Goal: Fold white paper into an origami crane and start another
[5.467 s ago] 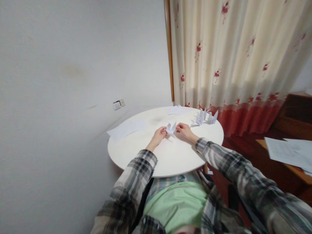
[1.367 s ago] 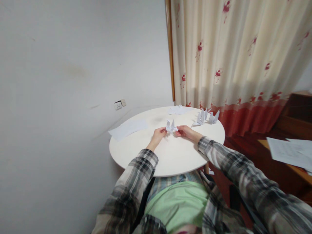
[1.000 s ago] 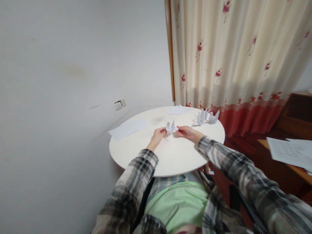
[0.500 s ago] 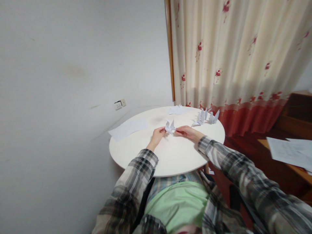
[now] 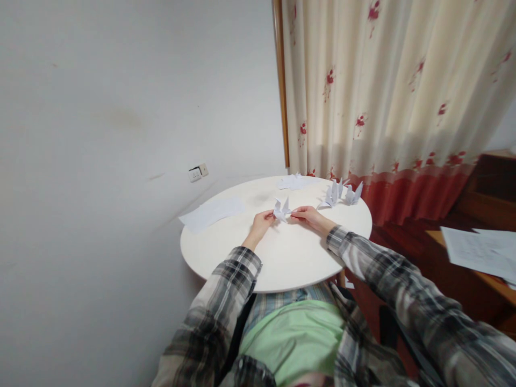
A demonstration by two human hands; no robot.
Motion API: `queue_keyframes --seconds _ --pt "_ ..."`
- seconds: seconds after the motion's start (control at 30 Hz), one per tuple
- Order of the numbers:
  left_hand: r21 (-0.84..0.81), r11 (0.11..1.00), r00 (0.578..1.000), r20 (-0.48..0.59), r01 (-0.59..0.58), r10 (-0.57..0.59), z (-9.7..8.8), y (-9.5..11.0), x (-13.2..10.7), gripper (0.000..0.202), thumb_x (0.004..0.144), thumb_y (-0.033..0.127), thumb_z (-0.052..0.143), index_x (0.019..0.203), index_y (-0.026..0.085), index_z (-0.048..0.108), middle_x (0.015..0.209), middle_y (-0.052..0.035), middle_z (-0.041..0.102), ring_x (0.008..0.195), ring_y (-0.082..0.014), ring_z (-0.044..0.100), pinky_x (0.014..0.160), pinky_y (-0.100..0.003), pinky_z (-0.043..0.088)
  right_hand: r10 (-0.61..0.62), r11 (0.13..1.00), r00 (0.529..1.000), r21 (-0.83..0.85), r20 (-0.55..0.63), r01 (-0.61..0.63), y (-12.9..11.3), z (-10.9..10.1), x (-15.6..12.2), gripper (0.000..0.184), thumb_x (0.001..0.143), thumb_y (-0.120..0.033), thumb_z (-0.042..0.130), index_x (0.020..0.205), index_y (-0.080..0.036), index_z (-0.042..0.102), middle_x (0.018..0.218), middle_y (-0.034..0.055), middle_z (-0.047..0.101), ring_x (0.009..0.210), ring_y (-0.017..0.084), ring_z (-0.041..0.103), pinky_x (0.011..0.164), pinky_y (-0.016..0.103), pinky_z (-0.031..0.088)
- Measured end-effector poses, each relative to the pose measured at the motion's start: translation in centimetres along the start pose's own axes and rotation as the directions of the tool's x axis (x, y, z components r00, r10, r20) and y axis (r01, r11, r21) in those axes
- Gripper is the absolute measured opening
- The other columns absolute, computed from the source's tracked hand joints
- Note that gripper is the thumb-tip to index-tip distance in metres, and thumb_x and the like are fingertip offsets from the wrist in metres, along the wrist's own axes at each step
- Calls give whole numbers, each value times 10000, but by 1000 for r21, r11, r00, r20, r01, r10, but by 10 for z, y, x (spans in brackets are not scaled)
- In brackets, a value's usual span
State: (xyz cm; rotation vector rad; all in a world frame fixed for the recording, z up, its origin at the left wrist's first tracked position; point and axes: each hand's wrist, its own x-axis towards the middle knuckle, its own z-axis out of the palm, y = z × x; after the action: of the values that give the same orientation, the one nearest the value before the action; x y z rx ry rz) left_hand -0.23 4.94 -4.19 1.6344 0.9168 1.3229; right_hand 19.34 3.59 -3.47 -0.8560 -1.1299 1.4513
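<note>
A white folded paper crane (image 5: 281,210) is held just above the round white table (image 5: 290,263), between my two hands. My left hand (image 5: 262,222) pinches its left side, and my right hand (image 5: 309,215) pinches the tip on its right side. Two pointed parts of the crane stick upward. Farther back on the right of the table stand several finished paper cranes (image 5: 334,194), with another paper crane (image 5: 353,194) at their right.
White paper sheets (image 5: 212,213) lie at the table's left edge, and smaller paper pieces (image 5: 296,183) at the back. A wall (image 5: 100,215) borders the left side. A curtain (image 5: 382,97) hangs behind. More papers (image 5: 479,250) lie on wooden furniture at right.
My right hand has shifted very slightly upward at the crane's right tip. Both hands keep their pinch, and all else stays in place.
</note>
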Motion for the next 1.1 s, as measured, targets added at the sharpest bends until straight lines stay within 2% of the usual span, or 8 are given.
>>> queue_keyframes --seconds 0.43,0.73,0.87,1.1 --pt "39 999 999 2 -34 34 1 2 -1 284 591 220 633 845 108 692 823 -55 696 717 -152 597 724 -286 463 -14 1000 1000 -15 23 14 -6 4 -5 157 710 -163 662 594 -97 580 559 46 622 482 67 559 485 142 476" --pt "46 998 999 23 -32 31 2 5 -3 267 603 186 609 843 103 690 824 -57 694 724 -151 594 744 -285 449 -119 973 992 -201 -31 110 -6 13 -7 206 736 -213 620 595 -150 483 446 -18 576 381 86 524 417 191 454" --pt "59 997 998 34 -50 48 2 6 -4 256 604 168 590 833 113 690 819 -46 696 726 -151 593 746 -280 447 -84 979 996 -187 -19 79 -7 14 -9 193 749 -210 605 611 -150 485 452 -12 581 375 80 518 405 178 443" --pt "71 995 997 26 -70 68 0 1 -3 249 619 189 590 837 123 692 825 -43 695 721 -150 590 732 -276 451 40 998 999 -43 1 -40 -11 15 -13 180 794 -98 521 615 -113 538 496 26 589 398 57 506 404 140 420"
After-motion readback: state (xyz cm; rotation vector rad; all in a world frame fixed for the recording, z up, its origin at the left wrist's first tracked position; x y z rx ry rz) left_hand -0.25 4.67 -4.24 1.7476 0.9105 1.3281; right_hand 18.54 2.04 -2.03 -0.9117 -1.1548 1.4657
